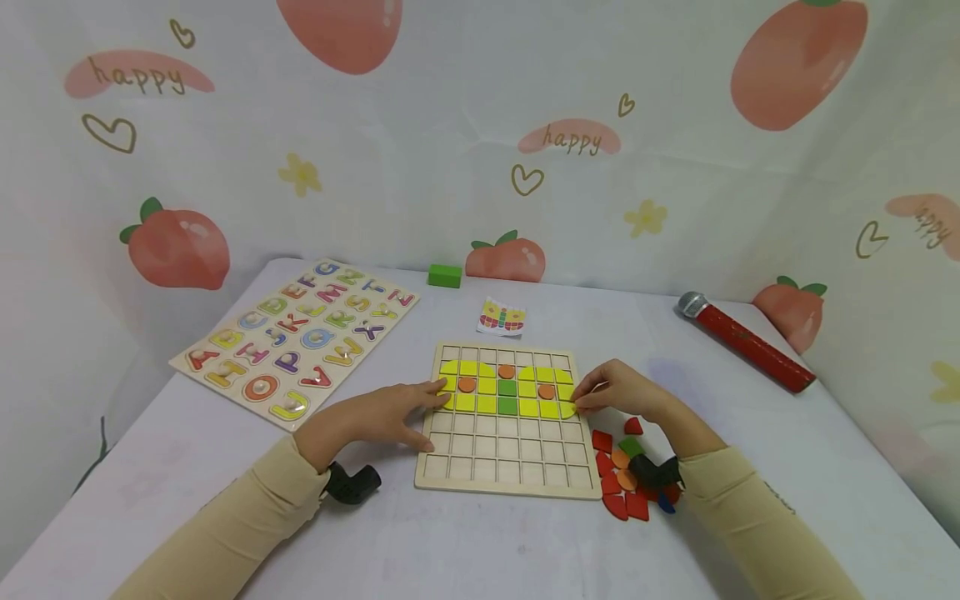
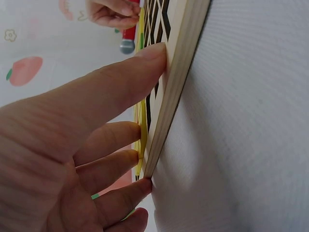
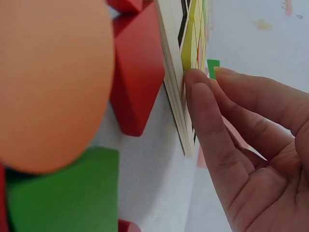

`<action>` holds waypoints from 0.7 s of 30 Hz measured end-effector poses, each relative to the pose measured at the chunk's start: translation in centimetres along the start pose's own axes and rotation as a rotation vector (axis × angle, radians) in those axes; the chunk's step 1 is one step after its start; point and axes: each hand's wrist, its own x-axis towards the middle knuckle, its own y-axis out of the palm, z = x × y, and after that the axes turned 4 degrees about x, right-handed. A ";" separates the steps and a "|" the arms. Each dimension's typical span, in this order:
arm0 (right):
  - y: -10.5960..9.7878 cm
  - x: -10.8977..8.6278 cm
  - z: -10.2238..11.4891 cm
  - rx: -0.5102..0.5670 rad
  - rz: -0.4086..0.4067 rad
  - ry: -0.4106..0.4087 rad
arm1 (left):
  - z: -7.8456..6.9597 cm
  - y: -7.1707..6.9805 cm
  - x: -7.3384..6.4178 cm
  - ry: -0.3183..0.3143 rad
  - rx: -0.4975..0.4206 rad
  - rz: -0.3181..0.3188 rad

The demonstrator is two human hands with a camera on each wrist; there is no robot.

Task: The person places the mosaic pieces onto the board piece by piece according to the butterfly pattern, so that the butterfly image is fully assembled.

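A wooden grid board (image 1: 465, 471) lies on the table, its upper rows filled with yellow tiles (image 1: 527, 408), orange discs (image 1: 547, 392) and green squares (image 1: 507, 406). My left hand (image 1: 386, 412) rests on the board's left edge; in the left wrist view the thumb (image 2: 120, 75) touches the rim and two fingertips touch a yellow tile (image 2: 143, 128). At the right edge, the fingertips of my right hand (image 1: 622, 387) touch a rounded yellow corner tile (image 3: 187, 54) lying in the grid. Its thumb and fingers are fairly straight.
Loose red, orange, green and blue pieces (image 1: 637, 504) lie right of the board, under my right wrist. Behind it are a butterfly picture card (image 1: 502, 318) and a green block (image 1: 445, 276). An alphabet puzzle (image 1: 300, 333) lies left, a red microphone (image 1: 750, 343) right.
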 end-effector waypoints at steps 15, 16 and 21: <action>-0.9 -1.9 -0.2 -0.040 -0.070 0.039 | 0.0 0.1 0.1 0.006 0.024 0.002; -1.1 -2.2 -0.3 -0.040 -0.074 0.039 | -0.1 0.1 0.0 0.004 0.030 0.001; -2.1 -3.3 -1.4 -0.051 -0.077 0.048 | -0.4 -0.1 -0.2 -0.017 0.051 0.009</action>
